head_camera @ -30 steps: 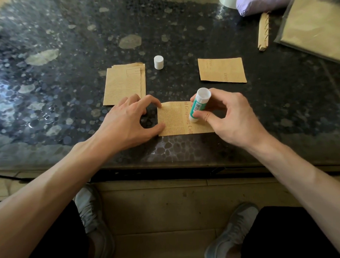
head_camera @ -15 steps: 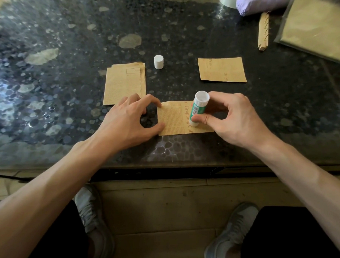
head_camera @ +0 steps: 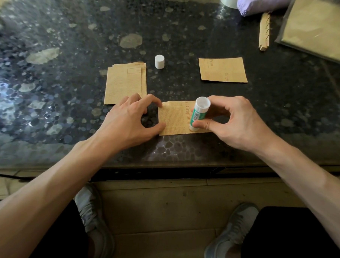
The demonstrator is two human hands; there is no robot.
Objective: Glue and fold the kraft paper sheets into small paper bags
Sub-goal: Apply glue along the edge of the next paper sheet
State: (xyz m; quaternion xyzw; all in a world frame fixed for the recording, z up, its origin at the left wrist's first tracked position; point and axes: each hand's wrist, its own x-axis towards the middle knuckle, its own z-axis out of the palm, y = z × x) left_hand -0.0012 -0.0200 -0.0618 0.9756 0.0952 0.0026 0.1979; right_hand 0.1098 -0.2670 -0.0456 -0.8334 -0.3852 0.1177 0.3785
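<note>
Thumb and forefinger of left hand (head_camera: 126, 122) pin kraft sheet (head_camera: 174, 119); right hand (head_camera: 237, 122) grips glue stick (head_camera: 199, 115).

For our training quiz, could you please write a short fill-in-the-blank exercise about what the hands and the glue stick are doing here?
1. The right hand grips a glue stick with a ____ label.
2. The left hand steadies the kraft paper sheet at its ____ edge.
3. The white cap is ____ the glue stick and stands on the table.
Missing words: green; left; off.
</note>
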